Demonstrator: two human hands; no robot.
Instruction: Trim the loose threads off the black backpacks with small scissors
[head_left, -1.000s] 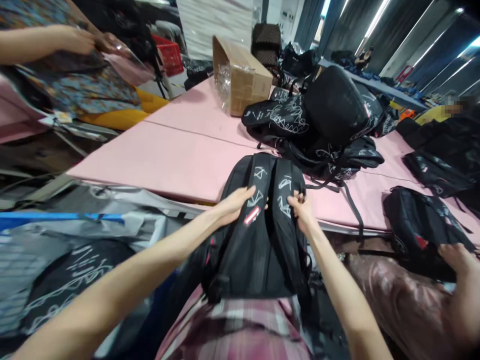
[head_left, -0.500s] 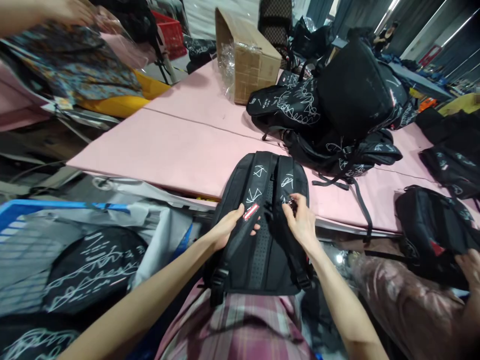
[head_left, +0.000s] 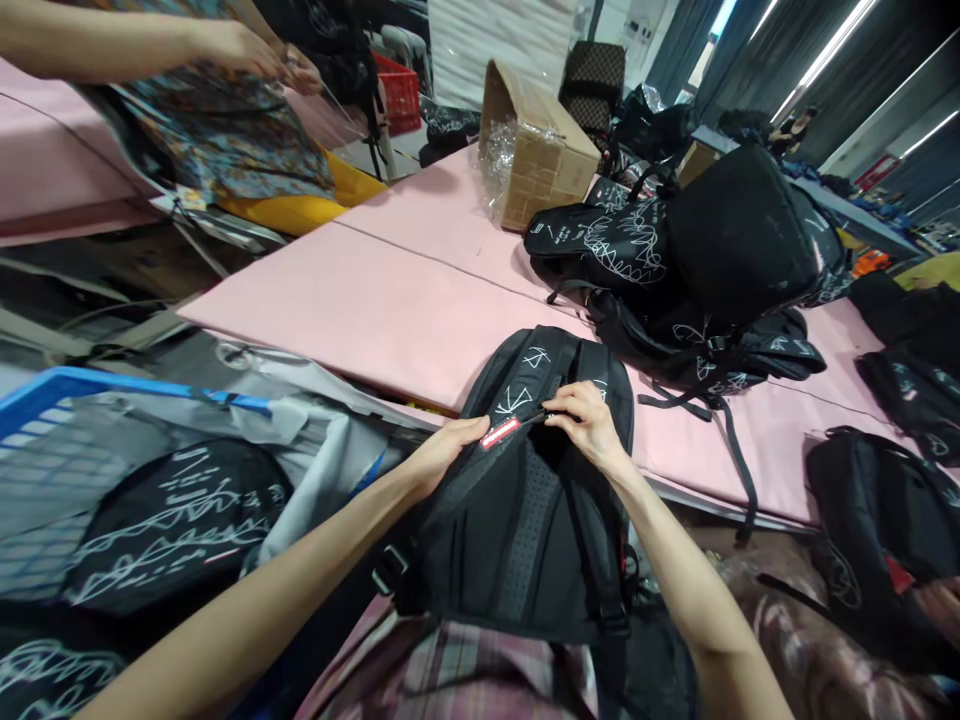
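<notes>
A black backpack with white scribble print lies back panel up, half on the pink table and half on my lap. My left hand grips its left shoulder strap beside a small red label. My right hand pinches a small strap or clip between the two shoulder straps, just right of the label. Both hands are closed on the backpack's straps.
A pile of matching black backpacks lies on the table beyond. A cardboard box stands at the back. A blue crate with more bags is at my left. Another person's hands work at the upper left. More backpacks lie at right.
My hands moved together on the straps; the right hand now pinches a small strap piece by the red label. The view has shifted slightly to the left.
</notes>
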